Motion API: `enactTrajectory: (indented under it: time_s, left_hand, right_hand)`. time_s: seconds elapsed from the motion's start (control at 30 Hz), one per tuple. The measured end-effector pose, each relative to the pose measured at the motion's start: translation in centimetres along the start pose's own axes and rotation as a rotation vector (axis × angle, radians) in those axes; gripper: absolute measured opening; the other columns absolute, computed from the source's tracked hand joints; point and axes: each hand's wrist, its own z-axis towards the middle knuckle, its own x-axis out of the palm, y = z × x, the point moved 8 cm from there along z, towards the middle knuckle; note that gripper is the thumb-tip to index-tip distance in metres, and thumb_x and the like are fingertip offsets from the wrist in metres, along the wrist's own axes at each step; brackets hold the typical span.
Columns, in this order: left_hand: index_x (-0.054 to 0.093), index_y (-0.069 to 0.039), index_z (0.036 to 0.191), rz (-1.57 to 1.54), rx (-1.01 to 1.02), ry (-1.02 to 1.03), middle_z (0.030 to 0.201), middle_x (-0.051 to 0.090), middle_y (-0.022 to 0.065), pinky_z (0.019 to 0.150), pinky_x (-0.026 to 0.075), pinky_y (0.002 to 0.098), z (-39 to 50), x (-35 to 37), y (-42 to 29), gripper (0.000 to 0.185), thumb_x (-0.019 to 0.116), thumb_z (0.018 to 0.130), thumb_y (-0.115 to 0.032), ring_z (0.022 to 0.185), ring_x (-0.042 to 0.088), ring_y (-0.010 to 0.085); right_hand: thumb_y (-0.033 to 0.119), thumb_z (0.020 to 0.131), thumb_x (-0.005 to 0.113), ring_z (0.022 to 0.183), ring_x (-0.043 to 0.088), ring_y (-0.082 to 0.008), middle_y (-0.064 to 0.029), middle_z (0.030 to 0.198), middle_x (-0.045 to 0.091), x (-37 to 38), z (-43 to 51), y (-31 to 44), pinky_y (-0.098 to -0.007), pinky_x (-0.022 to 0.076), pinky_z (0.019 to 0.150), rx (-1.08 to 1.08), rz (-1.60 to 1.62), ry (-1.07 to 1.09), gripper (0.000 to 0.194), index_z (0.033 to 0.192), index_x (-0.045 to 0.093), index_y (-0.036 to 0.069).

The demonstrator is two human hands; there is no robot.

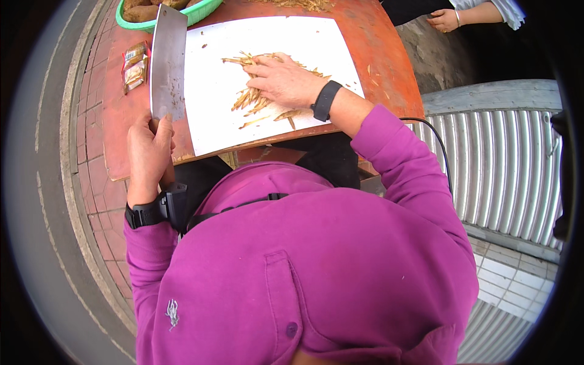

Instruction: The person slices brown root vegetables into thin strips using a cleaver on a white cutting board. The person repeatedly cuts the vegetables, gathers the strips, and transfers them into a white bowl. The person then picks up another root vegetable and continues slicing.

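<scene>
My left hand [150, 148] grips the handle of a wide-bladed cleaver [168, 68] at the table's left front. The steel blade points away from me, with brown bits stuck to its face, and overlaps the left edge of a white cutting board [212, 121]. Palm down on the board, my right hand [287, 80] rests on a loose heap of thin brown strips [248, 98], its fingers spread. Part of the heap is hidden under the palm. A few separate pieces [287, 115] lie nearer the board's front edge.
Beyond the cleaver stands a green plastic basket [200, 13] of brown tubers [139, 13]. Small packets [135, 68] lie on the red table [392, 77] at left. More strips [301, 3] are at the far edge. Another person's hand [445, 20] shows at upper right, above corrugated metal [497, 169].
</scene>
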Motion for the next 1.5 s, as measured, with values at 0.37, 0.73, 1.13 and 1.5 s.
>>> enactTrajectory:
  time_s: [0.37,0.73,1.13,1.5]
  left_hand:
    - [0.052,-0.001,0.089,-0.520,-0.338,0.176,0.066,0.054,0.0062,0.043,0.046,0.0279,0.7,4.7,4.6,0.012,0.055,0.092,-0.012,0.050,0.053,0.0125]
    - [0.050,-0.001,0.090,-0.585,-0.412,0.180,0.065,0.052,0.0055,0.041,0.047,0.0290,0.0,7.5,7.3,0.009,0.053,0.092,-0.010,0.047,0.048,0.0116]
    - [0.046,-0.004,0.092,-0.475,-0.437,0.158,0.066,0.048,0.0038,0.041,0.045,0.0297,0.1,7.5,7.6,0.012,0.055,0.094,-0.012,0.047,0.045,0.0121]
    - [0.047,-0.007,0.091,-0.438,-0.500,0.198,0.065,0.045,0.0009,0.045,0.042,0.0285,0.9,7.4,9.1,0.013,0.055,0.095,-0.016,0.049,0.042,0.0105]
  right_hand:
    - [0.046,0.049,0.089,0.138,0.027,-0.0426,-0.0228,0.154,0.020,0.6,-2.2,-3.9,-0.0540,0.0272,0.112,0.237,0.167,0.090,0.126,0.151,0.020,0.019]
    - [0.013,0.083,0.069,0.105,0.058,-0.0264,-0.0126,0.115,0.059,1.8,-1.9,-7.9,-0.0299,0.0459,0.094,0.399,0.440,-0.089,0.035,0.118,0.065,0.013]
    - [0.010,0.090,0.066,0.089,0.064,-0.0085,-0.0032,0.107,0.066,-3.2,-13.6,-13.4,-0.0204,0.0548,0.066,0.646,1.713,-0.890,0.030,0.119,0.060,0.005]
    - [0.007,0.088,0.067,0.071,0.063,-0.0124,-0.0050,0.091,0.067,-0.4,-50.4,-16.8,-0.0259,0.0493,0.054,0.950,1.291,-1.708,0.025,0.112,0.061,0.003]
